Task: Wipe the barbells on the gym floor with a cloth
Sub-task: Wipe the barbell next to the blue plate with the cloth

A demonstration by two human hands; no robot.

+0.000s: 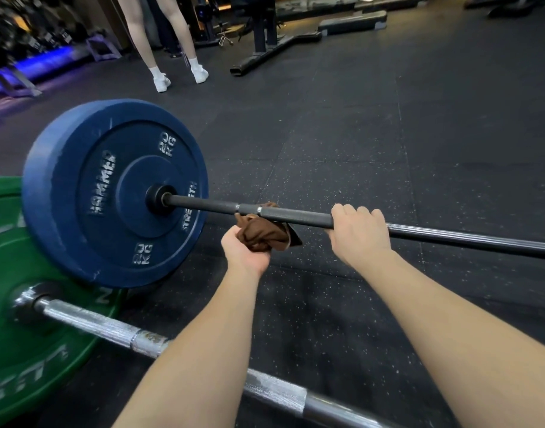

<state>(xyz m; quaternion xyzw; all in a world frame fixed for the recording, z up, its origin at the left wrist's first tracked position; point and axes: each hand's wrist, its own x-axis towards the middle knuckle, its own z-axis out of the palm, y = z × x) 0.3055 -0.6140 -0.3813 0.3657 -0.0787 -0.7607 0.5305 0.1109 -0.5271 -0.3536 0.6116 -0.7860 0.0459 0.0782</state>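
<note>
Left hand (pixel 245 250) clutches bunched brown cloth (pixel 262 233) against black barbell (pixel 295 216), near blue plate (pixel 110 193). Right hand (pixel 359 234) wraps bar. Chrome barbell (pixel 110 327) lies nearer.

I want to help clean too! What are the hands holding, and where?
The left hand grips the brown cloth by its near end, under the black bar. The right hand wraps that bar beside the cloth.
</note>
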